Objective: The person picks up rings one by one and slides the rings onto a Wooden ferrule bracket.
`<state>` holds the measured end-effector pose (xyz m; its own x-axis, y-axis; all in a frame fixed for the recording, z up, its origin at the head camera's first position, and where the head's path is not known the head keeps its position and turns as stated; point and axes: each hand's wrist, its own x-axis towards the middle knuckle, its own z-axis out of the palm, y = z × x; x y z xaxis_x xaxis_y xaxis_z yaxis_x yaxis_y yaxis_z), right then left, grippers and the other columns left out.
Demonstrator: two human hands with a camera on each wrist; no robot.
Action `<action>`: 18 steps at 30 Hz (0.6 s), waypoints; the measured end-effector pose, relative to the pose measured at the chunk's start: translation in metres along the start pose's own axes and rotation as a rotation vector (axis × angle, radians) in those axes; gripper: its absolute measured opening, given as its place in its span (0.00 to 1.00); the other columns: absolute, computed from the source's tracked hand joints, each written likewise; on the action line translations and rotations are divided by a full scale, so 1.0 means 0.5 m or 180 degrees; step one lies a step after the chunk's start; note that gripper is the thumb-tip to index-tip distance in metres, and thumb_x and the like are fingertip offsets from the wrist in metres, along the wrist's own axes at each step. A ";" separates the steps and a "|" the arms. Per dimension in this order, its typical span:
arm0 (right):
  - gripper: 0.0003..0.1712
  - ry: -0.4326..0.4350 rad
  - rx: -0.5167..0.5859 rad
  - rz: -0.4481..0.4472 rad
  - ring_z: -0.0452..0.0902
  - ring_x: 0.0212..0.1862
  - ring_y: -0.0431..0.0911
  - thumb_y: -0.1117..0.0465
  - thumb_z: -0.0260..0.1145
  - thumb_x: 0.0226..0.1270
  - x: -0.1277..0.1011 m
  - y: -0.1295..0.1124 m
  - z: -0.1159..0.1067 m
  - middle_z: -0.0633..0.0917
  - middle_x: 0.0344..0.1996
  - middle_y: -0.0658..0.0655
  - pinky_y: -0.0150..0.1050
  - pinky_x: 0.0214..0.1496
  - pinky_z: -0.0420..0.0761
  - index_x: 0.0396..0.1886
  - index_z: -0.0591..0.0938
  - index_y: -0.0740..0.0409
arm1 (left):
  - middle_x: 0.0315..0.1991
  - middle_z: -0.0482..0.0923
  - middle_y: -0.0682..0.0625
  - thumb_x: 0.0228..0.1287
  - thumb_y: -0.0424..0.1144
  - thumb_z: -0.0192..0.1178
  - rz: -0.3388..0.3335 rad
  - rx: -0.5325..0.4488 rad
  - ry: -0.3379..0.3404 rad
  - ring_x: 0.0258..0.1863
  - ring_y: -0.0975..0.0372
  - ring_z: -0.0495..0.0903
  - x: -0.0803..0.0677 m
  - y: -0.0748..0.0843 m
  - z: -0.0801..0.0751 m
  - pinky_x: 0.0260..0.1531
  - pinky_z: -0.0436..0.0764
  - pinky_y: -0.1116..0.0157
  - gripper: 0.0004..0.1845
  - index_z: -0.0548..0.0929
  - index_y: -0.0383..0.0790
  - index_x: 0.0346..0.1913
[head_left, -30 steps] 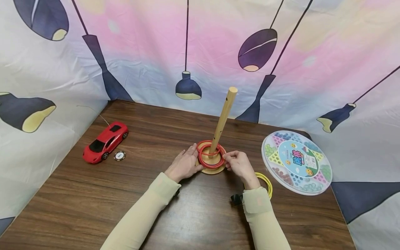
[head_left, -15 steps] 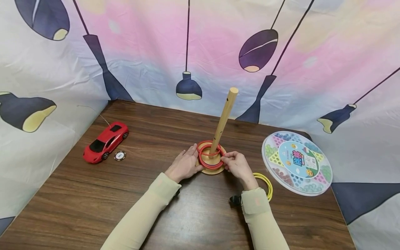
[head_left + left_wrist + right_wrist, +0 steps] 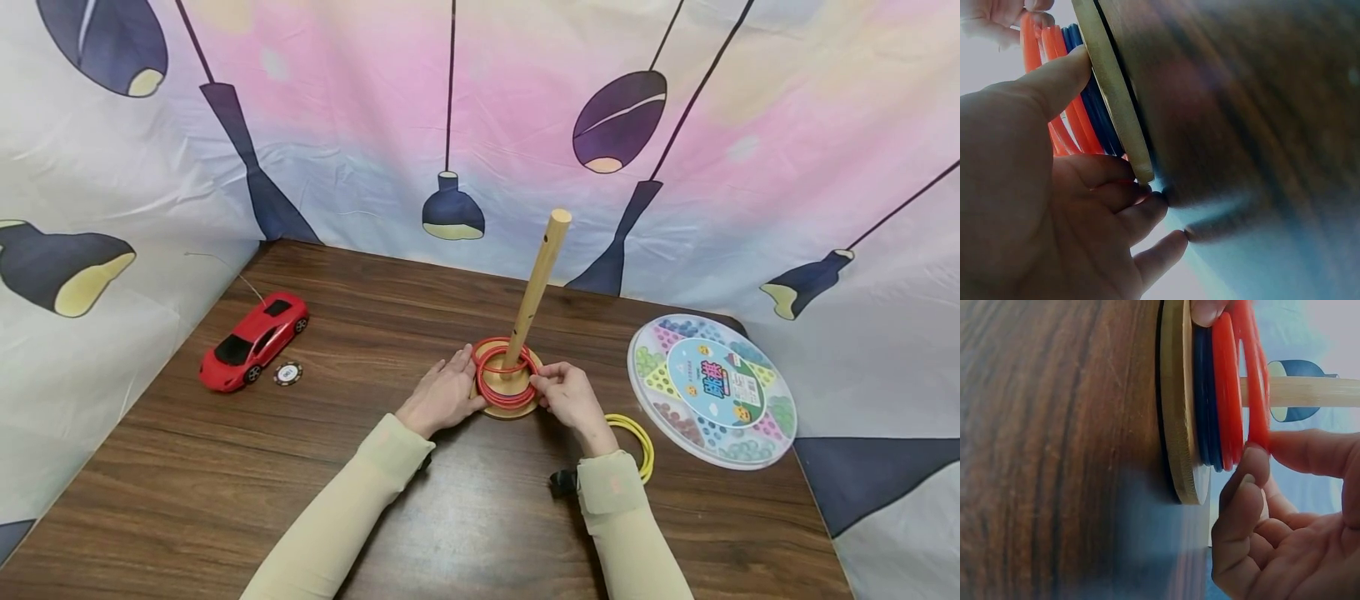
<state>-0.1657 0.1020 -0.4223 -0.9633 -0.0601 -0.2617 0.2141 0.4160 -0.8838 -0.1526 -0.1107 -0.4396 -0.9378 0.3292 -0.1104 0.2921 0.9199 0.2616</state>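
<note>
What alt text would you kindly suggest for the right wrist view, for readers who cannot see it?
The right-hand grip pinches at least one red ring around a wooden peg; other red rings and blue rings are stacked over a round wooden base. The picture is sideways, with the table at left.

On the round, flat plastic game box with a white rim (image 3: 705,412), between three and four o'clock in the head view, the large Chinese characters 跳棋 (image 3: 716,380) stand on the round light-blue central label (image 3: 693,371). Toward their four o'clock, a small white rectangular patch (image 3: 745,388) carries print too fine to read. Toward half past eight, the small round black-and-white chip (image 3: 288,373) bears a number, probably 100.
</note>
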 end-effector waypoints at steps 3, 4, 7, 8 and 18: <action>0.10 0.0071 0.0000 -0.0023 0.76 0.26 0.50 0.62 0.64 0.68 0.001 -0.003 0.001 0.79 0.24 0.58 0.33 0.25 0.74 0.44 0.79 0.64 | 0.75 0.51 0.37 0.68 0.58 0.56 0.0002 -0.0028 -0.0002 0.73 0.51 0.54 0.000 0.000 0.001 0.69 0.58 0.50 0.42 0.61 0.28 0.72; 0.10 0.0088 -0.0009 -0.0031 0.77 0.26 0.50 0.62 0.64 0.68 0.002 -0.003 0.000 0.79 0.24 0.58 0.33 0.24 0.73 0.44 0.79 0.64 | 0.75 0.51 0.37 0.68 0.58 0.56 0.0001 -0.0043 -0.0007 0.73 0.52 0.54 0.000 0.000 0.001 0.69 0.58 0.50 0.42 0.61 0.29 0.72; 0.11 0.0087 -0.0006 -0.0023 0.76 0.25 0.50 0.62 0.64 0.68 0.002 -0.005 0.000 0.79 0.24 0.58 0.33 0.24 0.73 0.44 0.79 0.64 | 0.75 0.51 0.37 0.68 0.58 0.56 -0.0003 -0.0059 -0.0016 0.74 0.52 0.54 0.000 0.001 0.001 0.69 0.57 0.50 0.42 0.61 0.29 0.72; 0.11 0.0077 -0.0002 -0.0011 0.76 0.25 0.49 0.61 0.64 0.68 0.002 -0.006 0.000 0.79 0.25 0.58 0.33 0.24 0.73 0.44 0.79 0.64 | 0.75 0.51 0.37 0.68 0.58 0.56 0.0000 -0.0058 -0.0017 0.74 0.52 0.54 0.001 0.001 0.001 0.69 0.57 0.50 0.42 0.61 0.29 0.72; 0.14 0.0047 -0.0051 0.0044 0.77 0.28 0.51 0.57 0.64 0.69 -0.005 -0.006 0.002 0.79 0.25 0.57 0.35 0.26 0.75 0.46 0.78 0.62 | 0.75 0.51 0.37 0.68 0.58 0.56 -0.0027 -0.0046 -0.0036 0.74 0.52 0.54 0.001 0.002 0.000 0.70 0.57 0.50 0.42 0.61 0.28 0.72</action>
<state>-0.1638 0.1000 -0.4196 -0.9625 -0.0410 -0.2681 0.2250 0.4312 -0.8737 -0.1524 -0.1095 -0.4394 -0.9380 0.3239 -0.1235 0.2813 0.9195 0.2745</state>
